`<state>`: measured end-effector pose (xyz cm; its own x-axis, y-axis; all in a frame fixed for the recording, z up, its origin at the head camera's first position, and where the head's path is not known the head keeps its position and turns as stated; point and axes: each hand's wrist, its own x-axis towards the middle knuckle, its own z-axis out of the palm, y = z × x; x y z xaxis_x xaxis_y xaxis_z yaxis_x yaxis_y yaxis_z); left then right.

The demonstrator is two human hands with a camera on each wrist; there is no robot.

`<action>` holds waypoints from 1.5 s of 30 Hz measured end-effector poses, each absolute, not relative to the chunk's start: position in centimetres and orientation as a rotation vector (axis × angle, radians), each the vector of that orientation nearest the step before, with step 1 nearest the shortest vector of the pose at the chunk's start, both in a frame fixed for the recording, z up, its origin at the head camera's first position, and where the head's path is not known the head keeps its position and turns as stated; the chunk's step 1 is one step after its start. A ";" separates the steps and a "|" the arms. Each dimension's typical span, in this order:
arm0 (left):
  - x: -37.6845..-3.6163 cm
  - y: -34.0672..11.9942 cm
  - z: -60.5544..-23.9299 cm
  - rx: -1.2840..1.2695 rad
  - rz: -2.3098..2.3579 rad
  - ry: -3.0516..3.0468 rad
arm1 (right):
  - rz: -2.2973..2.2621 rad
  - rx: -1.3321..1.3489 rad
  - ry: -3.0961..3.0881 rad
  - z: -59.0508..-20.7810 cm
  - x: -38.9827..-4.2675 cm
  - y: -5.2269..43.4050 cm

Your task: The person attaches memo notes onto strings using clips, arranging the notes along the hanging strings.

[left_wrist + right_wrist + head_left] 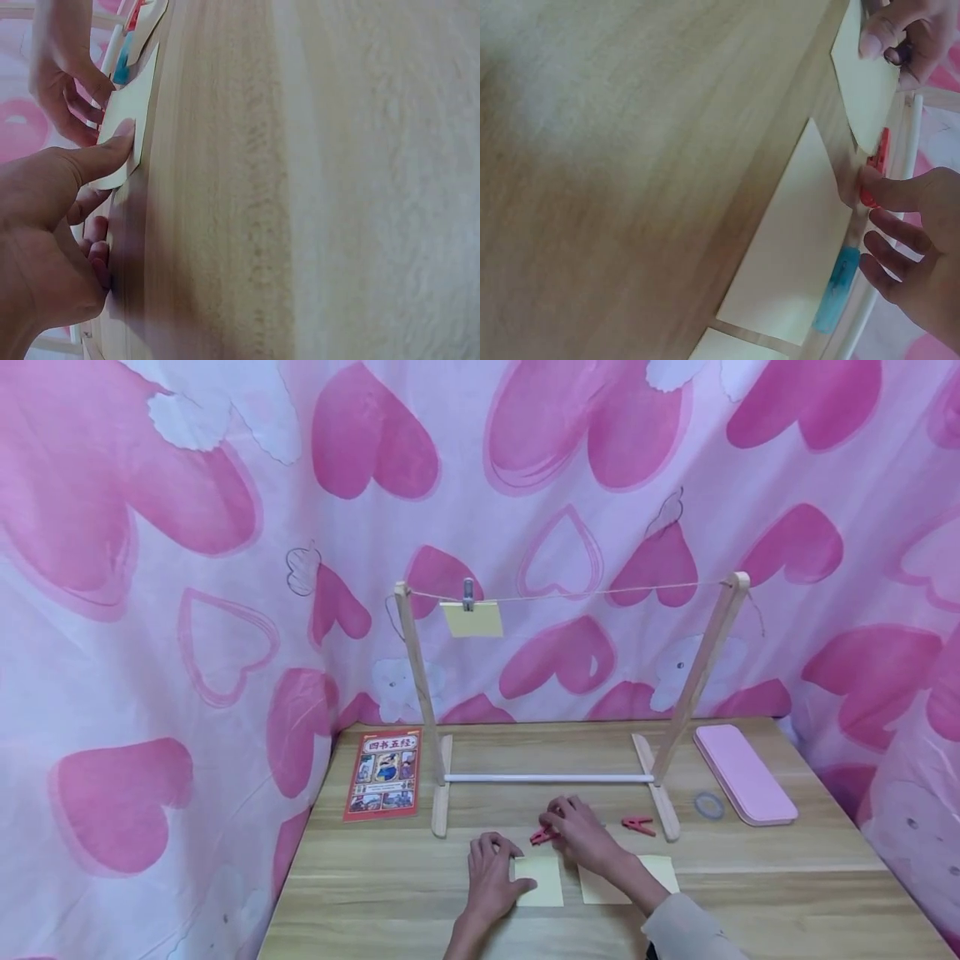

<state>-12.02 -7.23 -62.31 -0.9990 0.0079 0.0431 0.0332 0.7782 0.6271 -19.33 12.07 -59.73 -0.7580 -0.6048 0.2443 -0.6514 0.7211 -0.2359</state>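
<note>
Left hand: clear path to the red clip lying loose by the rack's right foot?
Probably not directly. The left hand rests on a yellow note, and the right hand and forearm lie between it and the red clip.

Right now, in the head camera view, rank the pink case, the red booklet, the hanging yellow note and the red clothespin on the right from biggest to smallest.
1. Pink case and red booklet: they look about alike, too close to rank.
2. Hanging yellow note, though it sits farther back, so its true size is unsure.
3. Red clothespin.
</note>
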 end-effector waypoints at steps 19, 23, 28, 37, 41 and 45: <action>-11.2 -7.7 -63.6 -0.164 -0.994 -2.843 | 0.500 1.024 -2.624 -61.7 -19.6 12.7; -11.0 -7.7 -63.6 -0.183 -1.000 -2.828 | 0.528 1.027 -2.626 -61.4 -19.7 12.9; -10.8 -8.1 -63.5 -0.131 -1.275 -2.774 | 0.649 1.003 -2.698 -60.6 -19.7 13.1; -10.9 -8.4 -64.0 -0.040 -1.584 -2.598 | 1.268 0.888 -2.708 -59.2 -20.0 13.2; -11.0 -8.3 -64.0 0.078 -1.646 -2.551 | 1.451 0.841 -2.692 -58.7 -20.0 13.1; -10.8 -8.4 -63.9 0.183 -1.657 -2.527 | 1.431 0.870 -2.601 -58.0 -20.1 13.0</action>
<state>-10.81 -8.42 -63.94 -0.9862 -0.1629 0.0293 -0.0381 0.3956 0.9176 -20.10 12.97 -57.96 -0.8408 -0.4500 0.3009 -0.4950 0.4143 -0.7637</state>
